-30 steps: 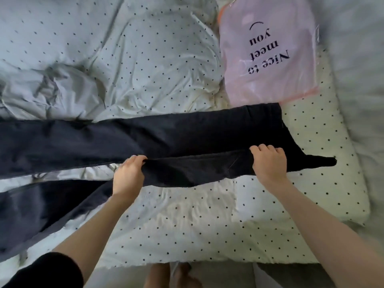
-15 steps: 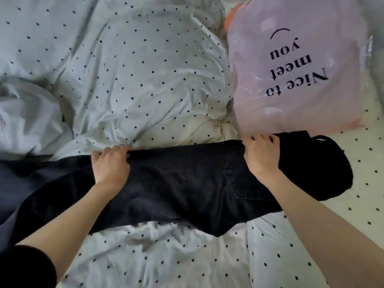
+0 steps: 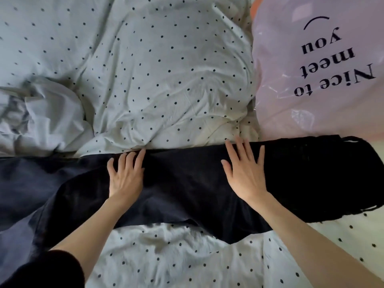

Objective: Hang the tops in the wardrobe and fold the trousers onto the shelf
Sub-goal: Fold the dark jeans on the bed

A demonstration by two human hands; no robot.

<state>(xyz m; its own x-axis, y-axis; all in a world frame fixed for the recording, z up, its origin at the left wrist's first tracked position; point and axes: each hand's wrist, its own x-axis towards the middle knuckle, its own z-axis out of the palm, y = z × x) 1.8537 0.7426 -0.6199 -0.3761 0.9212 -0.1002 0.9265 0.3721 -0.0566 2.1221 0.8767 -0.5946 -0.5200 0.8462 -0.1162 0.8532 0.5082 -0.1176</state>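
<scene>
Dark trousers (image 3: pixel 187 188) lie folded lengthwise across the bed, waist end to the right, legs running off the left edge of view. My left hand (image 3: pixel 125 175) rests flat on the trousers near the middle, fingers straight and reaching the far folded edge. My right hand (image 3: pixel 246 169) lies flat on the waist part, fingers spread and pressing the cloth down. Neither hand grips anything.
A crumpled white duvet with black dots (image 3: pixel 155 69) covers the bed beyond the trousers. A pink plastic bag printed "Nice to meet you" (image 3: pixel 311 65) lies at the upper right, touching the trousers' far edge. Plain grey bedding (image 3: pixel 31 121) bunches at the left.
Both hands carried the near edge of the trousers over to the far edge, then let go. They now lie flat and open on the folded cloth.
</scene>
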